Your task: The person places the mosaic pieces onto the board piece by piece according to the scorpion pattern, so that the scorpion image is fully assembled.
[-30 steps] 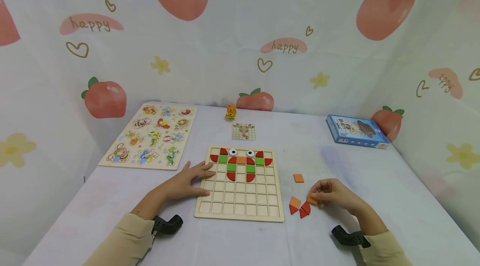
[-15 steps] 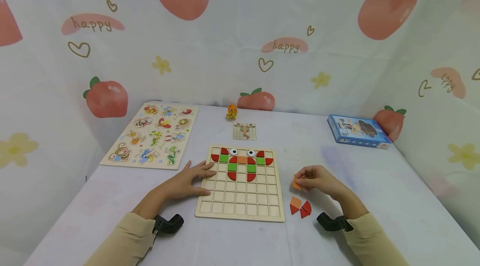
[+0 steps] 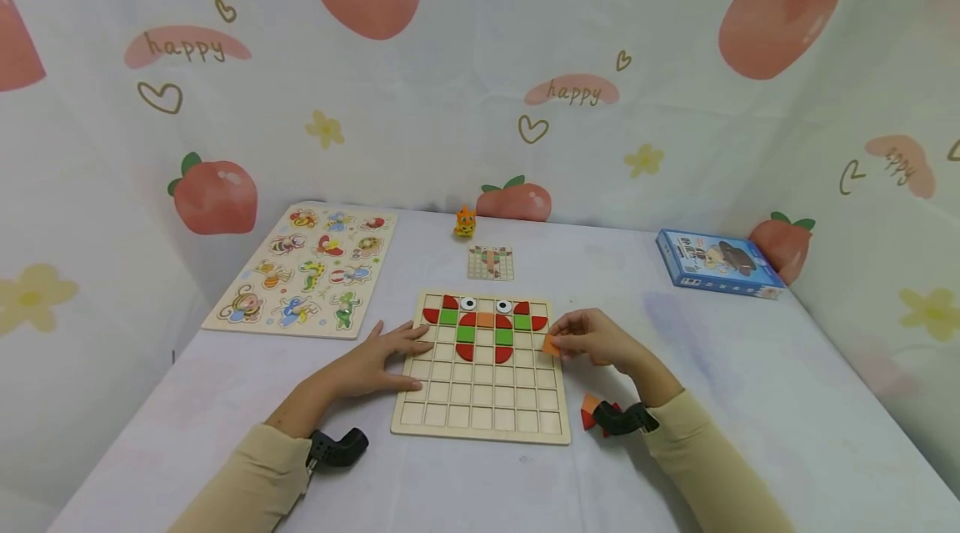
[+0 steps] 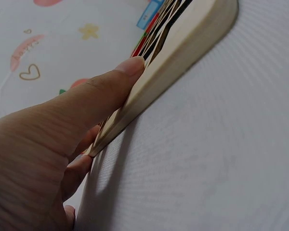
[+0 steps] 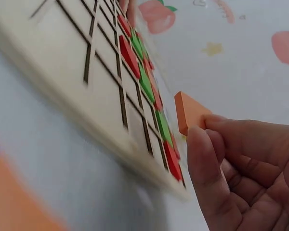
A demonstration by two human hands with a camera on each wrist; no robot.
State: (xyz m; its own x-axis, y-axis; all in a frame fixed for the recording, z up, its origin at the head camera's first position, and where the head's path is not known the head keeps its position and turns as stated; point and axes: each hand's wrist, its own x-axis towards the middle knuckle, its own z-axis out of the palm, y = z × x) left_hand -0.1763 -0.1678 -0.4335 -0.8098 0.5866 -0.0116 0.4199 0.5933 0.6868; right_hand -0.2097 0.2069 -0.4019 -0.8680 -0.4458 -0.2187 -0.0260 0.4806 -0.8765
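My right hand (image 3: 588, 339) pinches an orange square tile (image 5: 191, 114) between thumb and fingertips, over the right edge of the wooden grid board (image 3: 472, 393). A slight gap shows between tile and board in the right wrist view. On the board's left edge my left hand (image 3: 377, 364) rests with spread fingers, its thumb (image 4: 103, 91) touching the rim. Red quarter-round pieces (image 3: 465, 351), green squares (image 3: 465, 334), an orange square (image 3: 485, 320) and two eye pieces (image 3: 503, 307) sit in the upper cells. The lower cells are bare.
Loose orange (image 3: 589, 403) and red pieces lie right of the board, partly covered by the black wrist camera (image 3: 624, 419). Behind the board are a pattern card (image 3: 491, 263) and a small orange figure (image 3: 465, 223). An insect puzzle board (image 3: 300, 270) lies left, a blue box (image 3: 718, 263) right.
My right hand has moved left and away from me with the orange square tile, from the loose pieces to the board's right edge. My left hand has stayed in place.
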